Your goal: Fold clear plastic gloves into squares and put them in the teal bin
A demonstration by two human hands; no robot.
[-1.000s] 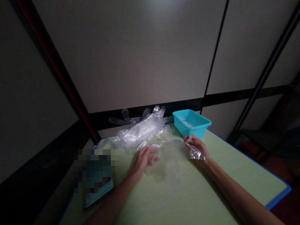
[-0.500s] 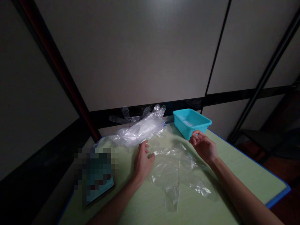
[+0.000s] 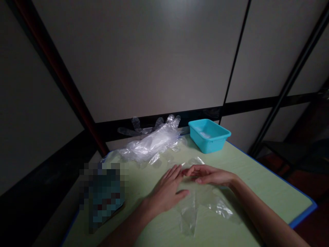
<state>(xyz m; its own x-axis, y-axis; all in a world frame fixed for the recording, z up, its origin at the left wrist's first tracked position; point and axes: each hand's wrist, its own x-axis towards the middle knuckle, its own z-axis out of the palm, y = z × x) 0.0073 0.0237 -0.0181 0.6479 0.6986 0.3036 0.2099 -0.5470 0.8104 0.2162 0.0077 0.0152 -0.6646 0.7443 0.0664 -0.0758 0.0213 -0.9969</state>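
Observation:
A clear plastic disposable glove (image 3: pixel 189 216) lies spread on the green tabletop, partly covered by both hands. My left hand (image 3: pixel 167 190) rests flat over its left part, fingers stretched forward and thumb apart. Over the upper part of the glove is my right hand (image 3: pixel 209 174), its fingers loosely bent towards the left fingertips, the thumb separate. Neither hand visibly grips anything. Beyond them sits a heap of clear plastic gloves (image 3: pixel 151 142), some fingers sticking up at its back.
A turquoise plastic basin (image 3: pixel 213 145) stands at the back right of the green table (image 3: pixel 264 192), which has a blue edge. At the left is a blurred-out object (image 3: pixel 106 195). Cabinet panels (image 3: pixel 159 68) rise behind the table.
My right hand has moved left and down from near the basin onto the glove. My left hand has shifted right and flattened, and the two hands now meet or nearly meet.

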